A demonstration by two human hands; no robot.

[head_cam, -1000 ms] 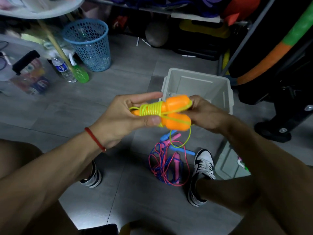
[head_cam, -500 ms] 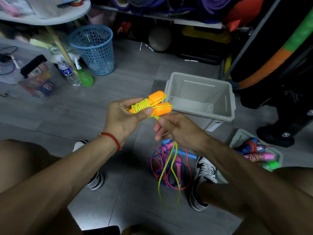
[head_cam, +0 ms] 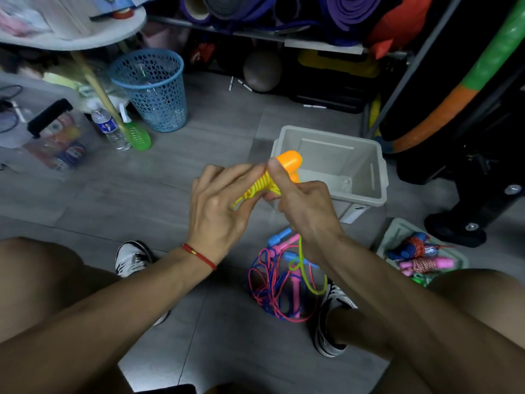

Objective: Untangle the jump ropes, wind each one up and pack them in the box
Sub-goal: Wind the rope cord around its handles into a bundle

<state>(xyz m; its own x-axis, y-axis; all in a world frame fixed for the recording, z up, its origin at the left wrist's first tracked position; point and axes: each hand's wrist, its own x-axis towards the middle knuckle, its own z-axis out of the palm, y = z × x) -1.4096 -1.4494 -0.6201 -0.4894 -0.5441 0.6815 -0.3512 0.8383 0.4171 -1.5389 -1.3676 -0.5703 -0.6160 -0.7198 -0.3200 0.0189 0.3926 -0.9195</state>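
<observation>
Both hands hold a jump rope with orange handles (head_cam: pixel 287 160) and a yellow-green cord (head_cam: pixel 260 187) wound round them. My left hand (head_cam: pixel 218 206) grips the wound bundle from the left. My right hand (head_cam: pixel 301 203) pinches the cord at the bundle, thumb against the upper handle. A loose loop of the cord (head_cam: pixel 308 277) hangs below my right wrist. The grey box (head_cam: pixel 377 177) stands open on the floor just behind the hands. A tangled pile of pink and blue ropes (head_cam: pixel 281 282) lies on the floor between my shoes.
A grey lid (head_cam: pixel 397 234) at the right holds several wound ropes (head_cam: pixel 417 257). A blue mesh bin (head_cam: pixel 150 89), a water bottle (head_cam: pixel 109 129) and a green bottle stand at the left. Rolled mats and gym gear fill the back; a dark stand's foot (head_cam: pixel 454 228) sits right.
My right hand came up from below the bundle and now pinches the cord at the handles. The hanging cord is shorter. The bundle moved toward the box.
</observation>
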